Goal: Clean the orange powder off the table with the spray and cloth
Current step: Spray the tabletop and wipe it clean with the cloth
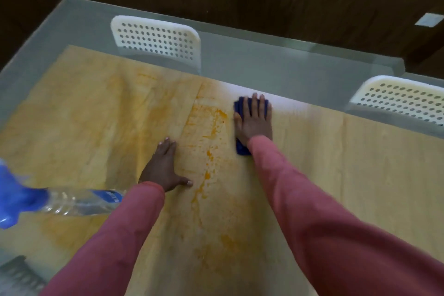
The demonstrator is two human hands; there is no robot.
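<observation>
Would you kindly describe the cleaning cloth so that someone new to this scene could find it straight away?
Start at the pale wooden table and follow the pink sleeve on the right up to the right hand, near the far edge. The cloth lies flat beneath that hand, showing past the fingertips and beside the wrist. It is dark blue, unlike the orange powder beside it.

The powder smear [209,151] lies on the table [360,163], running from near the far edge toward the person. Just right of the smear's far end the cloth [241,149] lies on the table under the right hand [254,122], which is flat on it. Just left of the smear the left hand [165,168] rests flat on the table. Well left of the smear the spray bottle [79,202] lies on its side. Beyond the smear, behind the table's far edge, stand two chairs [158,38], one left and one right of it
</observation>
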